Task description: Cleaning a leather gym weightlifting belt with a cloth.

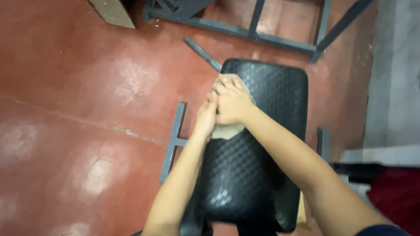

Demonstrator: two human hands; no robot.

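Head view looks straight down, and I go from the biggest thing inward. Widest is the red floor (68, 114), glossy, cracked in places, with pale glare patches. Across the top lies a grey steel frame (263, 33), and a loose grey bar (202, 53) runs from it toward the pad. At the top left sits the corner of a tan box (111, 10), plain-faced from here; I see no label or sign on it or anywhere else in view. At the right are a grey wall (397, 77) and, lower down, something dark red (407, 199), too blurred to name. In the middle is the black pad (263, 148), a cushioned seat with a woven pattern, on grey legs (174, 141). On its upper left part lies a beige cloth (225, 131), and both my hands are stacked on it: the right hand (232, 103) on top, fingers curled and pressing down flat, the left hand (206, 116) tucked beside and partly beneath it at the pad's left edge. Neither grips in a closed fist; how much cloth the left fingers pinch I cannot tell. As I judge it, pushing so near the edge could slide the cloth off the pad, and leaning hard on that side could tip or shift the seat on the slick floor.
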